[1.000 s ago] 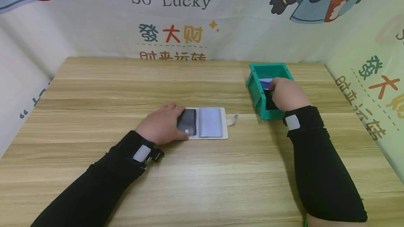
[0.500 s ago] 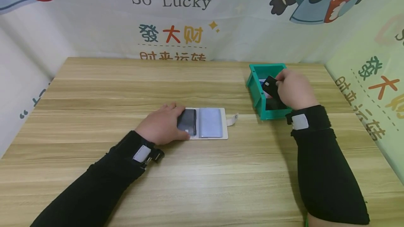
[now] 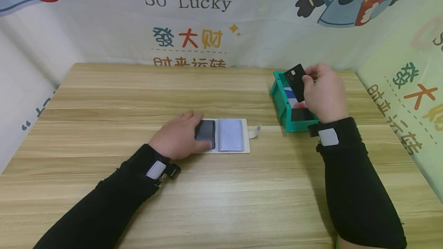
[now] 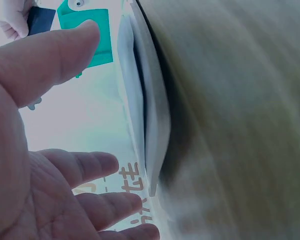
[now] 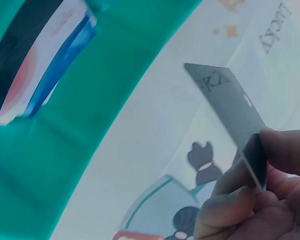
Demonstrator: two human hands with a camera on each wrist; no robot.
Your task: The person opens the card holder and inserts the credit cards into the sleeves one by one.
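My right hand (image 3: pixel 325 91) pinches a black VIP card (image 3: pixel 295 82) between thumb and fingers, above the green bin (image 3: pixel 288 120). In the right wrist view the card (image 5: pixel 230 107) is tilted and apart from the bin wall (image 5: pixel 115 95). An opened card holder (image 3: pixel 247 137) lies flat on the table, a dark card (image 3: pixel 206 131) in its left sleeve and a pale sleeve (image 3: pixel 230 134) on the right. My left hand (image 3: pixel 180 135) rests at the holder's left side, covering that edge. Its fingers are fairly straight and spread in the left wrist view.
More cards (image 3: pixel 294 103), white, blue and black, lie in the bin at the back right of the wooden table (image 3: pixel 194 195). The holder's strap (image 3: pixel 255 131) sticks out to the right. A printed cloth (image 3: pixel 194 18) hangs behind the table.
My right hand has drawn the black card up out of the green bin, uncovering the cards below. The left hand has stayed at the holder, its thumb shifting slightly right.
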